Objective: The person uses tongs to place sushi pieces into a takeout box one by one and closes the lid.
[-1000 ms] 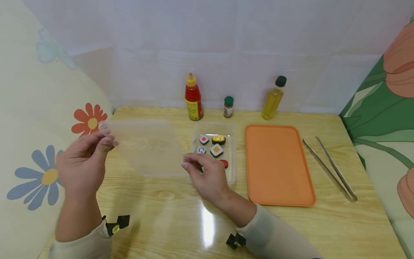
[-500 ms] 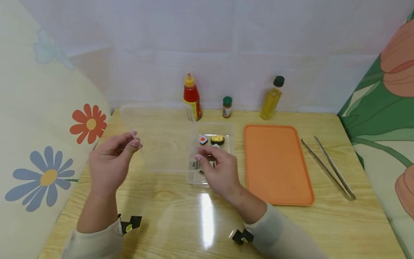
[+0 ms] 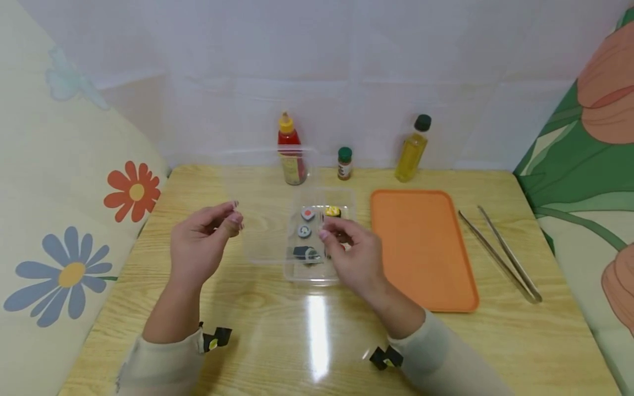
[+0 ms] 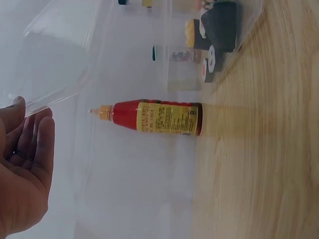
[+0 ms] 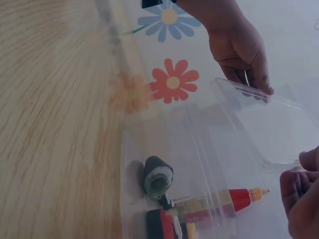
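Note:
A clear plastic lid (image 3: pixel 269 220) is held in the air between both hands, its near right part overlapping the clear container (image 3: pixel 317 282) in the head view. My left hand (image 3: pixel 202 245) pinches the lid's left edge between thumb and fingers. At its right edge, my right hand (image 3: pixel 359 257) pinches it too, partly covering the container. Inside the container lie several sushi pieces, among them a roll with a red centre (image 3: pixel 307 213) and a yellow-topped piece (image 3: pixel 333 210). In the right wrist view, the lid (image 5: pixel 276 127) is tilted above the container (image 5: pixel 192 137), apart from it.
Along the back stand a red sauce bottle (image 3: pixel 292 165) seen partly through the lid, a small green-capped jar (image 3: pixel 344 165) and a yellow oil bottle (image 3: pixel 411 154). An orange tray (image 3: pixel 423 247) lies right of the container. Metal tongs (image 3: pixel 502 258) lie farther right.
Both hands have moved right with the lid, the left hand farther, so they are closer together. The lid has come from the container's left to partly over it.

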A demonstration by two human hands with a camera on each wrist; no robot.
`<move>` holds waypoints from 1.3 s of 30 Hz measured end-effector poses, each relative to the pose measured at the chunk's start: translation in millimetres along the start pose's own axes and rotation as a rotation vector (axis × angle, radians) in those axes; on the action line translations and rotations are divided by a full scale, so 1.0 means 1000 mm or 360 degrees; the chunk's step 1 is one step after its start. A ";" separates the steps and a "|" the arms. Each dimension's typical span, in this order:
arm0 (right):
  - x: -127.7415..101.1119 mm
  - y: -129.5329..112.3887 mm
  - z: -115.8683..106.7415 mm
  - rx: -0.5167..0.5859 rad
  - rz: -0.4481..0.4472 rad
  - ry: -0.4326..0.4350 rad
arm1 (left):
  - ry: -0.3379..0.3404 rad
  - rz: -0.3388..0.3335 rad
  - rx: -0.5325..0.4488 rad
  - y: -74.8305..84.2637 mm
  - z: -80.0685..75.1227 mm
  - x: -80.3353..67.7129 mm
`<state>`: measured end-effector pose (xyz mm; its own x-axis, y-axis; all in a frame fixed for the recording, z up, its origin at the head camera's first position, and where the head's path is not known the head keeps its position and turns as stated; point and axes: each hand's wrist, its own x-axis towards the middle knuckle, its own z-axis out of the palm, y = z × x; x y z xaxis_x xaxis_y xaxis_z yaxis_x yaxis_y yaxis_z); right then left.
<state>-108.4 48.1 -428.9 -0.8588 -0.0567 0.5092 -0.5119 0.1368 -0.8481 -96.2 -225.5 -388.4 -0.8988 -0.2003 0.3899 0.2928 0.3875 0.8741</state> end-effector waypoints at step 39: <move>-0.008 0.037 -0.039 -0.0234 0.0384 0.0005 | -0.0404 -0.0676 -0.0007 -0.030 0.057 0.021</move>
<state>-119.2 92.4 -458.8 -0.9553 -0.0022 0.2956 -0.2837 0.2879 -0.9147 -142.3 -190.3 -422.8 -0.9900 -0.1140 -0.0833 -0.1155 0.3151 0.9420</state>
